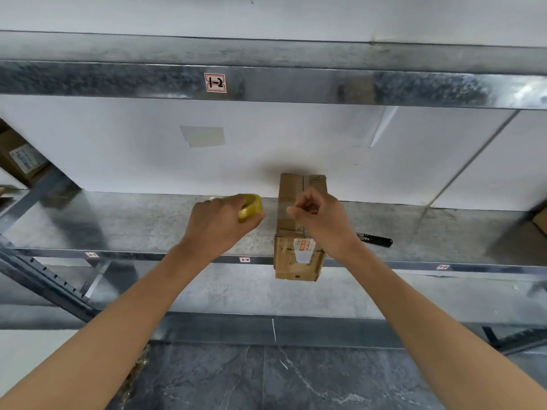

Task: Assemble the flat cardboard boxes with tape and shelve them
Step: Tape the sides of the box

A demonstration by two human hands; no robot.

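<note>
A small brown cardboard box (291, 202) stands on the metal shelf (148, 226), its near end poking out over the shelf's front edge. My left hand (219, 220) grips a yellow roll of tape (251, 207) just left of the box. My right hand (319, 217) hovers over the top of the box with thumb and fingers pinched together; a clear strip of tape appears to run from the roll to that pinch, though it is hard to make out.
A black utility knife (376, 239) lies on the shelf to the right of the box. An upper shelf beam (266, 84) carries a label. Another cardboard box (20, 158) sits at the far left. Grey tiled floor lies below.
</note>
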